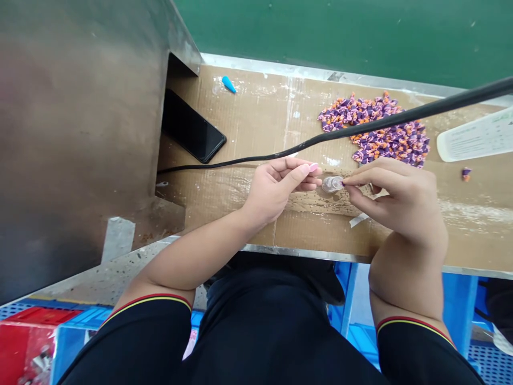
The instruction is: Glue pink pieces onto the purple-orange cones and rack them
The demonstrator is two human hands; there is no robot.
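The left hand [272,190] lies palm-down at the end of a forearm [192,251] angled toward 2 o'clock, its fingers curled and pointing to 3 o'clock. The right hand [395,200] bends at the wrist above a forearm [404,283] rising to 12 o'clock, its fingertips [352,184] pointing to 9 o'clock, just apart from the left fingertips [310,174].
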